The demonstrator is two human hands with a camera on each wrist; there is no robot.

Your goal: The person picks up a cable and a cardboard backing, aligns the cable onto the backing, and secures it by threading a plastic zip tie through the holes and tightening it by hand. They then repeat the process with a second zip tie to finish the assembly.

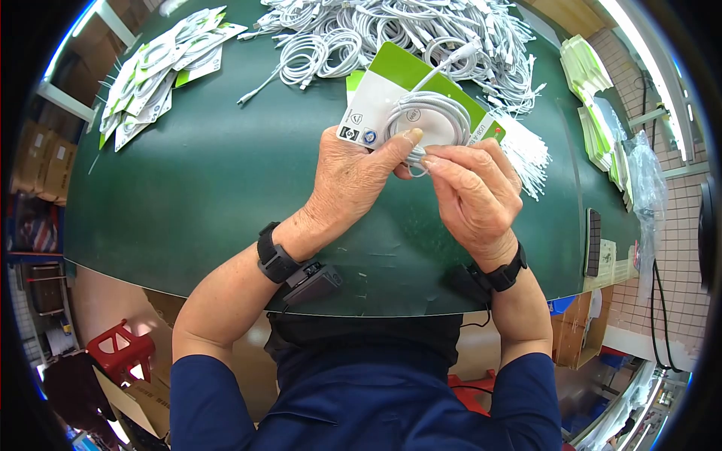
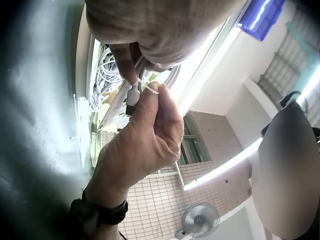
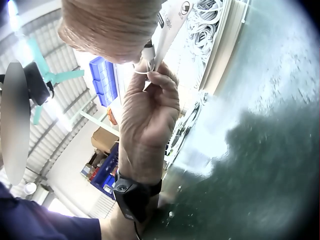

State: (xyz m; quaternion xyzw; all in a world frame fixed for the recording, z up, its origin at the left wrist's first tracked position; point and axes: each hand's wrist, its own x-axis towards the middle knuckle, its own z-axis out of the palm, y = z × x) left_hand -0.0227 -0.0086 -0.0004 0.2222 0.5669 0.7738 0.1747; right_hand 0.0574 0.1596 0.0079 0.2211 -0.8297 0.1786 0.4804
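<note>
Head view: cable (image 1: 459, 105) = lt grey-white, smooth, wound in a neat multi-turn coil on the face of a green & white card (image 1: 376, 94); one plug (image 1: 460, 52) pokes up nr card's top edge. All held above green table (image 1: 188, 218), just this side of big cable pile (image 1: 406, 26). L hand (image 1: 346, 177) grasps card + coil, thumb in front; R hand (image 1: 481, 192) pinches at coil's bottom. Print: "USB-A" legible nr card's R end; blk square mark & blue round badge lower L; rest too small.

L wrist view: thin white tie (image 2: 150, 87) at R hand's fingertips, beside a grey-white connector (image 2: 133, 94) w/ dark tip. L hand hides most of coil.

R wrist view: tie's loop shows betw. both hands; card has round blk icon, print too blurred to read.
</note>
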